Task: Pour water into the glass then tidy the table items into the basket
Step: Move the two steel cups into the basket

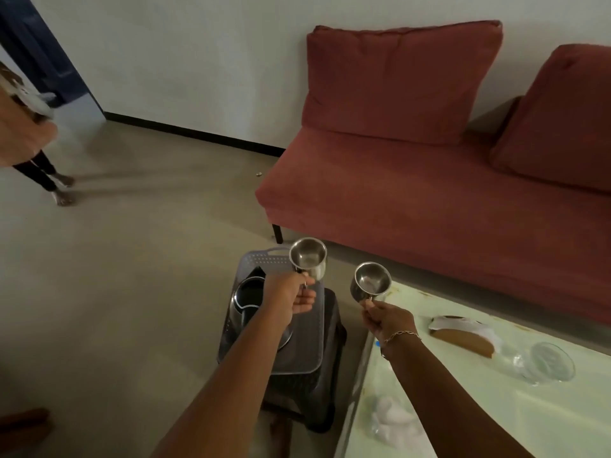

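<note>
My left hand (291, 297) holds a small steel cup (308, 257) by its handle, above the grey perforated basket (307, 342). My right hand (386, 317) pinches the handle of a second steel cup (372, 281), held over the table's left corner. Both cups tilt toward me and look empty. The basket sits on a dark plastic stool (330, 368) and holds a steel pot (248, 299), partly hidden by my left forearm. A clear glass (550, 361) lies on the pale table (463, 408) at the right.
A brown curved object with white cloth (463, 337) and crumpled white tissue (393, 421) lie on the table. A red sofa (429, 193) stands behind the table. Another person (29, 143) stands at the far left on the bare floor.
</note>
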Tool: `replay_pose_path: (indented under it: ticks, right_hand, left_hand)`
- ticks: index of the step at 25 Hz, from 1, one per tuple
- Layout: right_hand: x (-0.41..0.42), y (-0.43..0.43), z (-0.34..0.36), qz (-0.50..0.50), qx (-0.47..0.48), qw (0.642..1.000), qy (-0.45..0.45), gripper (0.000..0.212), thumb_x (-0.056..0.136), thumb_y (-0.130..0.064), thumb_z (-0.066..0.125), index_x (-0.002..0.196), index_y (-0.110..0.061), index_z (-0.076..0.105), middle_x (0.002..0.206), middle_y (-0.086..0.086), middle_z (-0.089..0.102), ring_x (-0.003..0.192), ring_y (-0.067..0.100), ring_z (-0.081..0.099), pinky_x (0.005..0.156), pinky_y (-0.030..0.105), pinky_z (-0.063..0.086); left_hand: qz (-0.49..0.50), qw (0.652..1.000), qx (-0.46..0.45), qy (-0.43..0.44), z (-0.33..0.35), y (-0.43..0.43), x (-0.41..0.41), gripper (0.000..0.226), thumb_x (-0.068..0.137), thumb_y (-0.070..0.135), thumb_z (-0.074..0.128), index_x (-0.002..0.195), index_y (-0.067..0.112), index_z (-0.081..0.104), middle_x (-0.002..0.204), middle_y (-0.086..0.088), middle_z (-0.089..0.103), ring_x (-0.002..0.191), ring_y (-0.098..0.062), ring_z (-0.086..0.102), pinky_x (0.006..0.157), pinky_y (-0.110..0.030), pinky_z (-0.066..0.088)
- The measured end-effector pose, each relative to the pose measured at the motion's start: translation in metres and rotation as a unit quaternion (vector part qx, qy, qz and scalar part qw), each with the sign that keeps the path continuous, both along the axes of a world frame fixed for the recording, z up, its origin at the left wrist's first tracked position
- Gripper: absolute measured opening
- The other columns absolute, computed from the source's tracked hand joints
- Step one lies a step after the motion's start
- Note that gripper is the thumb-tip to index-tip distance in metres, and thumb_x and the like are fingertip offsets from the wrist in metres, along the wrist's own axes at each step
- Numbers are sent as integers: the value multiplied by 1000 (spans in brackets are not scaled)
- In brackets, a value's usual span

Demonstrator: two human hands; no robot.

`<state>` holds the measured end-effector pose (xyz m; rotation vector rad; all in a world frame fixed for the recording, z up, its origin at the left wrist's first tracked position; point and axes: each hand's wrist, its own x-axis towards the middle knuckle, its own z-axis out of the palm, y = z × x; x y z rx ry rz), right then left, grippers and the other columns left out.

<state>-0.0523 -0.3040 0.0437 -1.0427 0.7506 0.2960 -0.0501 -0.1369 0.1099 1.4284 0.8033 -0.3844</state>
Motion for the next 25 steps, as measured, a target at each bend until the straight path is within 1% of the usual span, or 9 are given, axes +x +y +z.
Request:
replay_pose_path:
  ticks: [2,4,6,9,12,15,18,22,25]
  right_hand:
    - [22,32,-2,-2,11,1000,-2,20,84,12,51,69,2,58,50,7,65,70,18,55,44,14,53]
    - [45,64,-10,10,11,1000,-3,21,85,14,49,71,1,58,61,13,62,70,18,54,45,14,52]
    - [70,97,-25,27,3,1000,3,21,84,15,48,74,1,59,69,13,59,70,19,53,46,14,52]
    - [105,136,-56,35,10,999,30,25,83,16,49,67,-1,58,46,3,64,67,18,54,46,14,52]
    - [127,163,-87,51,-3,997,61,25,85,13,50,69,-4,60,39,-3,62,48,10,60,46,12,51]
    - [144,179,-123,64,-10,994,83,13,85,11,50,95,9,57,41,-5,63,41,3,59,49,12,52]
    - [156,189,-153,63,-3,993,97,28,84,13,51,112,18,52,47,-1,65,53,10,61,50,13,52]
    - [158,200,-179,52,11,992,119,33,83,15,51,116,18,49,75,12,58,70,16,55,51,13,53]
    - [159,204,-192,57,4,990,131,33,82,15,52,115,19,49,71,12,61,72,16,55,51,12,53]
  left_hand:
    - [-8,1000,30,-6,4,37,26,21,92,10,50,72,7,57,66,-10,55,58,-16,54,55,-25,49]
    - [-5,998,63,-13,1,75,50,16,89,8,53,75,6,58,65,-10,56,54,-15,54,51,-23,49]
    - [-5,997,80,-4,-12,116,74,18,89,7,53,71,5,57,60,-10,57,56,-17,54,55,-24,47]
    - [-13,995,86,48,-50,163,107,26,91,8,50,65,7,53,35,0,54,48,-15,55,56,-24,43]
    - [-26,993,69,97,-96,184,130,28,92,7,48,64,9,49,26,5,49,38,-11,53,54,-22,40]
    - [-14,991,59,119,-148,189,141,25,89,5,54,64,7,52,46,-6,56,38,-13,53,46,-22,44]
    - [12,991,53,123,-195,188,146,22,88,4,56,66,5,55,60,-11,53,44,-15,52,36,-16,43]
    - [17,987,31,159,-238,185,146,25,88,7,56,64,7,55,61,-10,54,48,-15,51,42,-19,45]
    - [35,984,12,172,-255,184,144,23,89,7,55,65,8,56,63,-9,54,49,-15,50,36,-15,42]
